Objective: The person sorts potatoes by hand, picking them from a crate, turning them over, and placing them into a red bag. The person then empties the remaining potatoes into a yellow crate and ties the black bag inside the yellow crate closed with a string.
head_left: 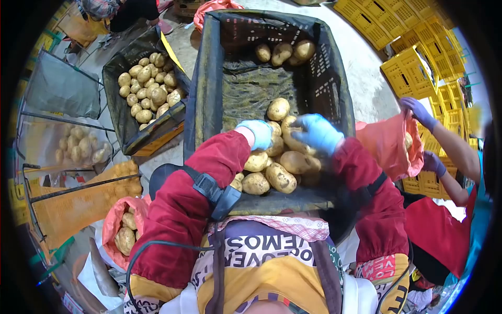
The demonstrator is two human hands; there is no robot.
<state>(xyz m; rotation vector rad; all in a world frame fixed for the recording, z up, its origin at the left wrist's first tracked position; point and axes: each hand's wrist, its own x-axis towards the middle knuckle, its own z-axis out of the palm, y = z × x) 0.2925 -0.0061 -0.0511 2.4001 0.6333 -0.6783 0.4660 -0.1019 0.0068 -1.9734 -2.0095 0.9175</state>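
My left hand (256, 133), in a light blue glove, is at the left edge of a pile of potatoes (281, 178) in a dark-lined crate (210, 78). Its fingers are curled in; what they hold, if anything, is hidden. To the right, my right hand (317, 134), also gloved and slightly blurred, closes its fingers on the right end of a potato (289, 127). A rounder potato (278, 109) lies just above the two hands. Three potatoes (282, 53) sit apart at the far end of the crate.
On the left stands another lined crate full of potatoes (151, 86). A pink sack of potatoes (125, 235) is by my left elbow. At right, a co-worker's purple-gloved hands (420, 114) hold a pink mesh sack (387, 146). Yellow crates (410, 73) are stacked behind.
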